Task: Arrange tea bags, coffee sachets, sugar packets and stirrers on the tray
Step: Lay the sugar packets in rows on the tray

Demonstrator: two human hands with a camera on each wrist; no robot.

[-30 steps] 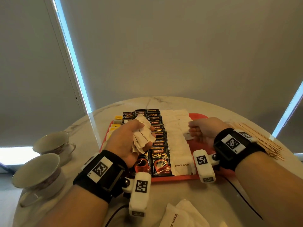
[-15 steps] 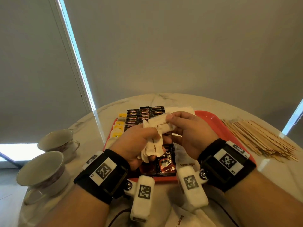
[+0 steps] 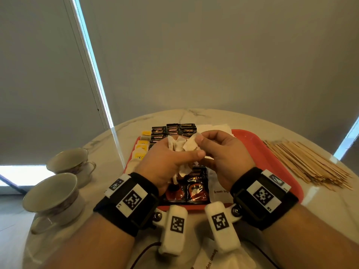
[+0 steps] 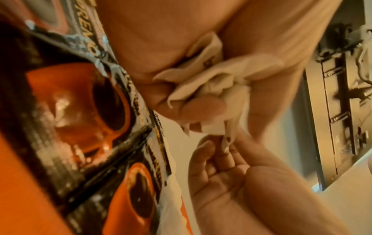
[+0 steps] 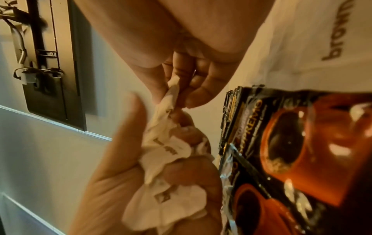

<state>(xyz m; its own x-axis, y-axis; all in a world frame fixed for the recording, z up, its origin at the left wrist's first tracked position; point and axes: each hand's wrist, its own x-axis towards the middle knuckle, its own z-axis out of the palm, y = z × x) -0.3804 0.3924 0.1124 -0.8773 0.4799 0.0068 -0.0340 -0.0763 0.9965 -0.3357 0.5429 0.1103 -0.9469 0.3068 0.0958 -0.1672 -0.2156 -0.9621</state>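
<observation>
My left hand [image 3: 180, 152] grips a crumpled bunch of white sugar packets [image 3: 175, 145] above the middle of the red tray [image 3: 252, 137]. My right hand [image 3: 200, 145] meets it and pinches one packet [image 3: 191, 146] at the bunch's top edge. The right wrist view shows that pinch [image 5: 175, 90] and the bunch [image 5: 171, 159] in the left palm. Dark coffee sachets [image 3: 187, 189] lie in rows under the hands. Yellow tea bags [image 3: 142, 145] line the tray's left side. A column of sugar packets [image 3: 220, 191] runs along the middle. Wooden stirrers [image 3: 307, 162] lie on the table right of the tray.
Two teacups [image 3: 67, 166] [image 3: 51, 195] stand at the table's left edge. More brown sugar packets [image 3: 213, 257] lie loose on the marble table [image 3: 330, 206] near my wrists. The tray's right third shows bare red.
My right hand left the sugar column on the tray, came across to the left hand and took hold of a packet from the bunch. The left hand rose slightly.
</observation>
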